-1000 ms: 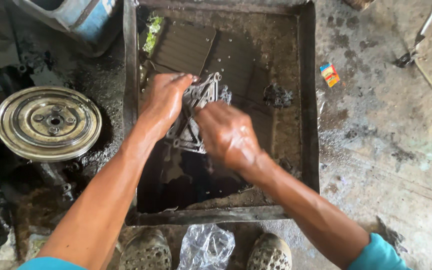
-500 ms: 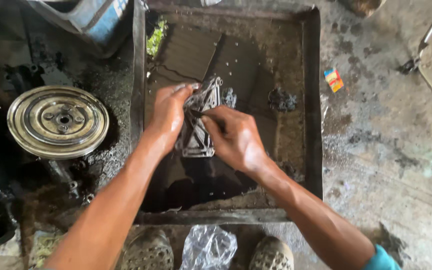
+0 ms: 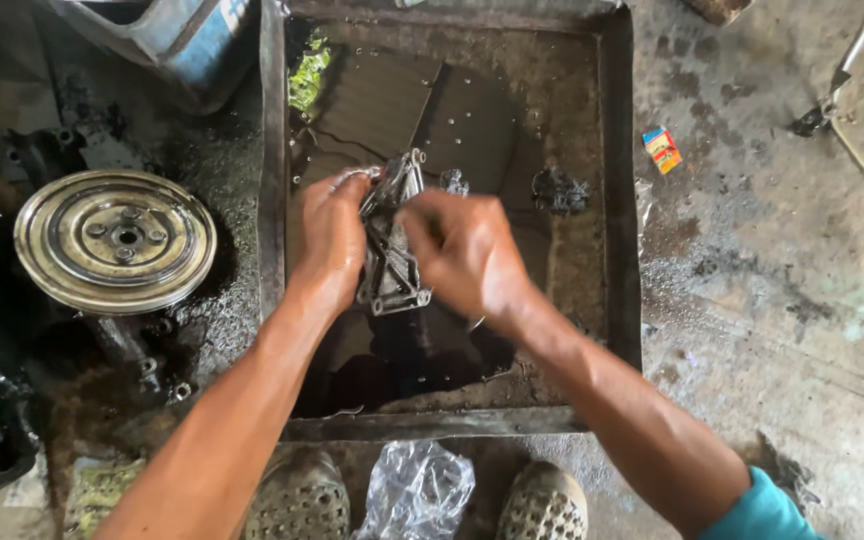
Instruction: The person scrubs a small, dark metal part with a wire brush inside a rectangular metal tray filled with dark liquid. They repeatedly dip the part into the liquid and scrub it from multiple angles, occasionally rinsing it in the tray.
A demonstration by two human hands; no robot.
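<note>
Bracket [image 3: 390, 245] was turned more edge-on since earlier frame, held over tray [image 3: 620, 200]. Left hand [image 3: 330, 235] clamped on it; right hand [image 3: 467, 255] closed, scrubbing its face. Washing step judged underway; next, other side.

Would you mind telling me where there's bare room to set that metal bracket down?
Free: tray floor right of the dark clump, and concrete beyond the right rim. Crowded: the left, around the pulley and blue container.
</note>
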